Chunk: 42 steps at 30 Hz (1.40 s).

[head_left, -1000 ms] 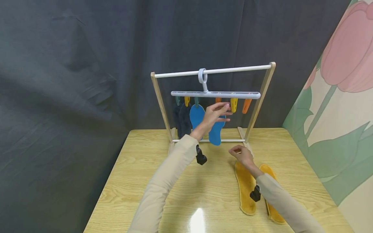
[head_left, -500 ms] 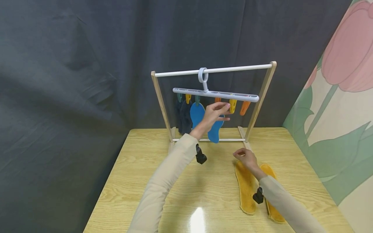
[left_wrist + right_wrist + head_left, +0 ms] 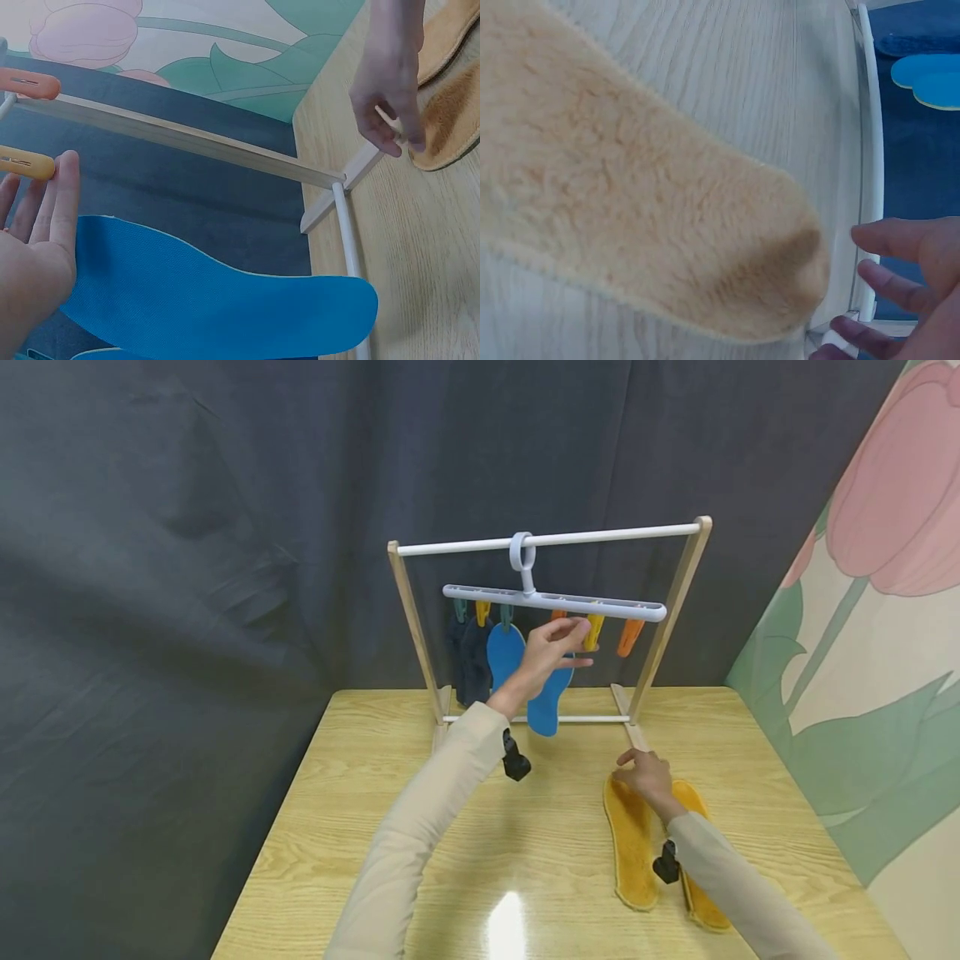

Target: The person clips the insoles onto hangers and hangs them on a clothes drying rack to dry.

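Note:
My left hand (image 3: 542, 653) is up at the hanger (image 3: 558, 602), thumb and fingers pinching the yellow clothespin (image 3: 594, 633). In the left wrist view straight outer fingers lie along the end of that clothespin. Behind this hand a blue insole (image 3: 546, 706) hangs, its top partly covered. A second blue insole (image 3: 506, 652) is clipped to its left. My right hand (image 3: 648, 777) hovers at the top end of a fuzzy orange-yellow insole (image 3: 632, 852) lying on the table. Its fingers are loosely bent and apart from the insole's edge in the right wrist view.
The hanger hooks over the white rail (image 3: 600, 537) of a wooden rack. An orange clothespin (image 3: 631, 637) dangles at its right end; dark insole-shaped pieces (image 3: 474, 664) hang at left. Another fuzzy insole (image 3: 705, 906) lies under the right forearm. A dark curtain stands behind.
My right hand has moved right and down, over the fuzzy insole's tip. The hanger has tilted lower at its right end. The yellow clothespin and nearer blue insole have shifted left.

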Tool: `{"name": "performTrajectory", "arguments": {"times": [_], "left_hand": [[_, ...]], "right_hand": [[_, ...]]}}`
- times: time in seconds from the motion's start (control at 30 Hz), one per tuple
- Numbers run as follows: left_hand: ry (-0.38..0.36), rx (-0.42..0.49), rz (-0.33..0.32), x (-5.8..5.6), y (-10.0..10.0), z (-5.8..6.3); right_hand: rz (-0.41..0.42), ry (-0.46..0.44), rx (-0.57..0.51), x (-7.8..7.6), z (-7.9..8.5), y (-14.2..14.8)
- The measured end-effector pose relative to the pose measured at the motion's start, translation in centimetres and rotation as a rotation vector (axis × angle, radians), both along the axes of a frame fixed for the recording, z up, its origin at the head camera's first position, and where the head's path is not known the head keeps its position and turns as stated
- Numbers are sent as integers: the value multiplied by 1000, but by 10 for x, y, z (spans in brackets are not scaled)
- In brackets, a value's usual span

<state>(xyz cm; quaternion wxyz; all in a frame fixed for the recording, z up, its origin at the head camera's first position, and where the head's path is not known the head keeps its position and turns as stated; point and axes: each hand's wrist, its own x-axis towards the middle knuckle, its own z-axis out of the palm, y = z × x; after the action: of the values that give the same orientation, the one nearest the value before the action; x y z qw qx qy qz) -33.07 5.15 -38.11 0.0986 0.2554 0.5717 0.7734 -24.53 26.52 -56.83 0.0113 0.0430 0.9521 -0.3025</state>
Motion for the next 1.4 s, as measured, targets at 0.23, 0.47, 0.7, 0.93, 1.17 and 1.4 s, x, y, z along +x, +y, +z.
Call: {"name": "performTrajectory", "arguments": {"times": [0.23,0.47,0.7,0.93,1.17,1.4], "left_hand": [[18,-42,22,0,1,2],[42,-103,40,1,2,5],[73,-154,12,-3,3,2],[82,-180,15,-3,3,1],[97,-191,12,-4,2,-1],[66,-178,-20,-4,2,1]], "right_hand": [[4,-140,-15,3,-10,4],[-1,-129,-12,3,-15,3],[-5,-117,-8,2,-18,3],[7,-102,-13,1,-20,2],[1,-105,-25,1,-18,0],[5,-116,-25,1,-17,0]]}}
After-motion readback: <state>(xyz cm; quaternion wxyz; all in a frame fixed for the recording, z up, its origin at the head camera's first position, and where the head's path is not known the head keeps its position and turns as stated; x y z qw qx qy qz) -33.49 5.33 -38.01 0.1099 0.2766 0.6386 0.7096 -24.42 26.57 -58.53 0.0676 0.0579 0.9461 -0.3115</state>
